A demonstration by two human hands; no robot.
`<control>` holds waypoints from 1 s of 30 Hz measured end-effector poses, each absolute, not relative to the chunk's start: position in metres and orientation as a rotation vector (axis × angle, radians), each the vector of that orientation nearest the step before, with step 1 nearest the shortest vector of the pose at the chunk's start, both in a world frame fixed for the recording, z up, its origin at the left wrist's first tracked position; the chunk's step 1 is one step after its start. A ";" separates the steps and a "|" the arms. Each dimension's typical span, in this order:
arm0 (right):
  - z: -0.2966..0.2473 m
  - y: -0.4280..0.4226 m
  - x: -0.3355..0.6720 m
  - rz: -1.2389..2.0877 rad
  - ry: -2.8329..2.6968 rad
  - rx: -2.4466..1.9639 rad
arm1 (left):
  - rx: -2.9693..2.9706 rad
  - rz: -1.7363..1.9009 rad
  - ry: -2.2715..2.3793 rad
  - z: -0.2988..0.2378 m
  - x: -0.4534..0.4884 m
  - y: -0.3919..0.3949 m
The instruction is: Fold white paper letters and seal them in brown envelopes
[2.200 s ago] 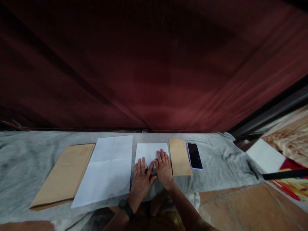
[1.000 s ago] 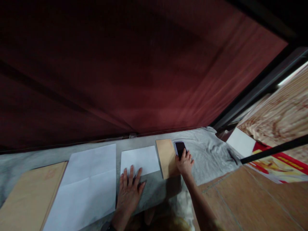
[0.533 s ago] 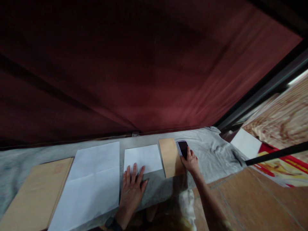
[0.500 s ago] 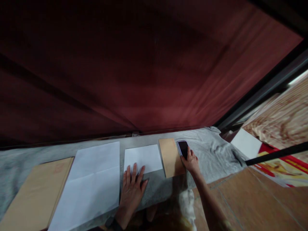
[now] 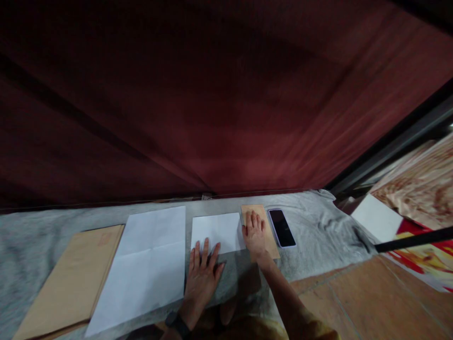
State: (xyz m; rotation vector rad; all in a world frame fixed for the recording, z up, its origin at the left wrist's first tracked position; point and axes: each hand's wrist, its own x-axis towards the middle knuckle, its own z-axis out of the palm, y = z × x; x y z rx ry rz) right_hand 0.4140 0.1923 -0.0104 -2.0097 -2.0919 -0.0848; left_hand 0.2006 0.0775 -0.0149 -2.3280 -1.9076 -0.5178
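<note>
Head view: the left hand (image 5: 201,276) lies flat on the grey cloth (image 5: 318,226), palm down and fingers spread. Its fingertips touch the near edge of a small folded white sheet (image 5: 216,229), which sits at twelve o'clock from the hand. A dark watch (image 5: 176,322) is on that wrist.

The right hand (image 5: 255,233) is also flat, palm down with the fingers together and straight. It rests on a small brown envelope (image 5: 272,245), at about one o'clock from the left hand. It grips nothing. The envelope lies lengthwise, just beside the folded sheet at its three o'clock side.

A phone (image 5: 282,228) with a dark screen lies face up at three o'clock from the envelope, close to it and clear of the right hand.

At nine o'clock from the folded sheet is a large white sheet (image 5: 148,259) with fold creases. Further out at nine o'clock lies a large brown envelope (image 5: 71,283), its edge tucked under that sheet.

A dark red curtain (image 5: 226,94) fills the far side at twelve o'clock. Brown floor tiles (image 5: 354,302) show at four o'clock.
</note>
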 end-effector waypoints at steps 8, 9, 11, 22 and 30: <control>-0.018 0.187 0.416 -0.061 -2.033 -1.861 | -2.331 -0.545 -1.941 -0.014 0.201 0.077; -0.017 0.185 0.409 -0.048 -2.040 -1.810 | -2.331 -0.550 -1.943 -0.014 0.201 0.077; -0.018 0.181 0.391 0.002 -2.084 -1.689 | -2.329 -0.555 -1.947 -0.013 0.202 0.077; -0.020 0.166 0.350 0.015 -2.277 -1.639 | -2.275 -0.521 -1.995 -0.015 0.203 0.075; -0.020 0.163 0.357 -0.002 -2.286 -1.640 | -2.371 -0.640 -1.910 -0.006 0.217 0.144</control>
